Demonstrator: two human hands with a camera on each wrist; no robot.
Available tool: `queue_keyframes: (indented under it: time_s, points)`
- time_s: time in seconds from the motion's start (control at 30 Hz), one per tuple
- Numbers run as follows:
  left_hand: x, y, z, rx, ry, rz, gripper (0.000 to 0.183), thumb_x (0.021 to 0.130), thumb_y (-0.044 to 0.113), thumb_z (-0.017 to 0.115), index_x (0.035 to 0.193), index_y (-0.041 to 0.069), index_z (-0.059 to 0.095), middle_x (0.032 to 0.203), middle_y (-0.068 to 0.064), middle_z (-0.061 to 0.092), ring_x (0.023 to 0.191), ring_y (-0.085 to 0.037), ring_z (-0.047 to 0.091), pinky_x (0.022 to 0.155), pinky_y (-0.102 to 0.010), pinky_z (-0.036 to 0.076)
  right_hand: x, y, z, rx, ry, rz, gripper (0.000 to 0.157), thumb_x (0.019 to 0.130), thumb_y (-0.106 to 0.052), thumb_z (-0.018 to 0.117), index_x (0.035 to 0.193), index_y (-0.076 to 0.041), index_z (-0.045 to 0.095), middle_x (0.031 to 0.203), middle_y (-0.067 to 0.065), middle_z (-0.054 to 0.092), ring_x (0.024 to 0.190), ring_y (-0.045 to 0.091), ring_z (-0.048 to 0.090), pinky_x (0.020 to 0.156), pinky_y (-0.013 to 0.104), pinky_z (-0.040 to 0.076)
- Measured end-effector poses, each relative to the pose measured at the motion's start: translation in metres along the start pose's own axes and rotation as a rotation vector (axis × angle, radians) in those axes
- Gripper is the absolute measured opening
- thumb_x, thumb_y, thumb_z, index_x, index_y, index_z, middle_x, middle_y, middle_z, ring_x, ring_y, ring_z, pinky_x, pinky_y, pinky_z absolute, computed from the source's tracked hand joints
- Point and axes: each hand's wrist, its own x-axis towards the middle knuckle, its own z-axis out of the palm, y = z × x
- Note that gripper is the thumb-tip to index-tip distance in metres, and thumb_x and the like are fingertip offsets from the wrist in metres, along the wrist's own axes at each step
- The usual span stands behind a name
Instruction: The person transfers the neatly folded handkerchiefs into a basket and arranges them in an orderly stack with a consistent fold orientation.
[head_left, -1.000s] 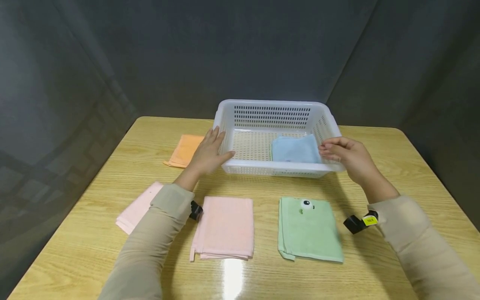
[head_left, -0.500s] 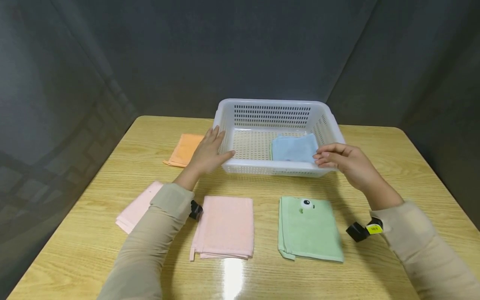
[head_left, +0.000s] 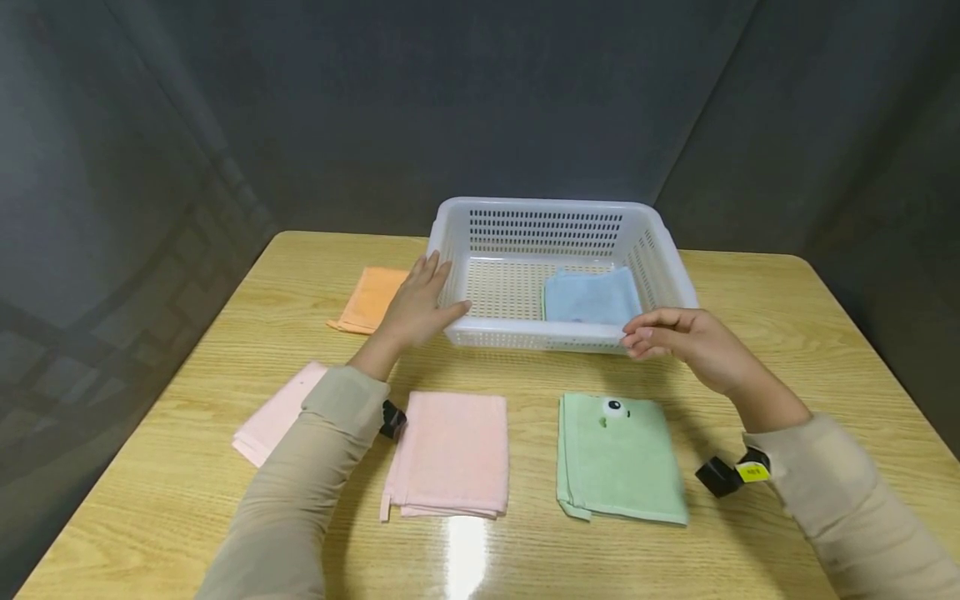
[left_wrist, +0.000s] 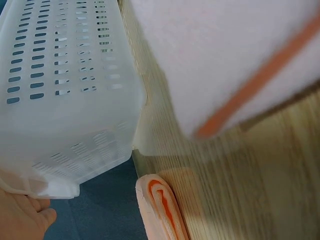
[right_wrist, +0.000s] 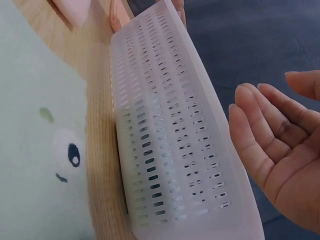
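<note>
A white plastic basket [head_left: 525, 327] with slotted walls stands toward the back of the table. Inside it, on the right, lies a folded light-blue towel [head_left: 592, 297] with a green edge showing beneath. My left hand [head_left: 420, 304] rests on the basket's left rim, fingers spread. Near the front right corner hovers my right hand [head_left: 693, 342], its fingers slightly bent. In the right wrist view the thumb stands apart from the fingers, with nothing between them. Nearest to me lie a folded pink towel [head_left: 453, 454] and a folded green towel [head_left: 622, 458] with an eye patch.
Left of the basket is a folded orange towel [head_left: 369, 300], partly behind the left hand. Another pink towel [head_left: 281, 412] lies at the left, partly covered by the left sleeve. Dark fabric walls [head_left: 465, 100] stand around the wooden table [head_left: 750, 300].
My right hand has drawn back from above the basket's right side toward me, to its front right corner. The left hand, basket and towels stay in place.
</note>
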Motion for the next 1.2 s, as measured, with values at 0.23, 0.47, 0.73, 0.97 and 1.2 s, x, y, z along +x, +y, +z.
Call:
queue_keyframes:
  time_s: [0.23,0.47,0.73,0.97,1.2]
  points:
    - [-0.001,0.000,-0.001,-0.004,-0.004,0.002,0.073,0.084,0.048,0.043,0.137,0.004,0.018,0.143,-0.010,0.002,0.129,-0.022,-0.006,0.102,-0.041,0.006,-0.003,0.004,0.002,-0.121,-0.066,0.081,0.018,0.088,-0.004,0.047,0.098,0.007,0.056,0.088,0.006,0.063,0.080,0.018,0.060,0.071,0.028,0.047]
    - [-0.001,0.000,0.000,-0.012,-0.003,-0.003,0.073,0.084,0.048,0.043,0.137,0.005,0.019,0.143,-0.009,0.002,0.129,-0.021,-0.007,0.102,-0.040,0.007,-0.004,0.007,0.005,-0.139,-0.145,0.082,0.018,0.089,-0.004,0.044,0.099,-0.001,0.059,0.090,0.001,0.063,0.080,0.016,0.060,0.070,0.027,0.047]
    - [0.000,0.000,0.000,-0.008,0.004,-0.012,0.073,0.083,0.049,0.043,0.137,0.005,0.019,0.143,-0.009,0.003,0.129,-0.020,-0.006,0.102,-0.039,0.007,-0.003,0.012,0.007,-0.143,-0.198,0.088,0.025,0.089,-0.003,0.043,0.103,0.018,0.048,0.092,-0.002,0.063,0.081,0.015,0.059,0.071,0.028,0.047]
    - [0.000,-0.001,0.001,0.003,-0.001,-0.006,0.074,0.084,0.049,0.042,0.138,0.005,0.018,0.143,-0.009,0.002,0.129,-0.022,-0.006,0.102,-0.040,0.006,-0.001,0.019,0.011,-0.198,-0.238,0.130,0.024,0.088,-0.005,0.046,0.101,0.014,0.052,0.089,0.000,0.061,0.081,0.017,0.057,0.072,0.031,0.046]
    - [0.000,-0.001,0.002,0.009,-0.005,-0.009,0.073,0.084,0.050,0.040,0.138,0.006,0.017,0.143,-0.008,0.001,0.129,-0.021,-0.007,0.102,-0.039,0.006,0.002,0.029,0.014,-0.338,-0.248,0.194,0.029,0.087,-0.012,0.050,0.104,0.011,0.053,0.095,0.019,0.059,0.086,0.019,0.057,0.074,0.032,0.045]
